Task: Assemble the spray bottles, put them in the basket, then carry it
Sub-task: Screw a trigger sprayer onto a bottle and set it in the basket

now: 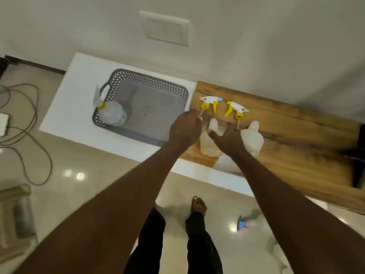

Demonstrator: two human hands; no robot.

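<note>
A grey perforated basket (150, 80) stands on a white table (65, 107). In its left end is one assembled spray bottle (112, 113) with a yellow collar. Two white-and-yellow spray heads (210, 101) (236, 108) lie on the wooden table (296, 135) to the right. In front of them stand two open translucent bottles (209, 143) (253, 137). My left hand (184, 129) has curled fingers at the end of the left head's dip tube; a grip is not clear. My right hand (227, 138) hovers between the two bottles, fingers spread over the left one.
Cables (23, 123) loop on the shiny floor at left. Another bottle with a blue and pink head (243, 224) lies on the floor near my feet. A dark object (359, 155) sits at the wooden table's right end. The wall is right behind both tables.
</note>
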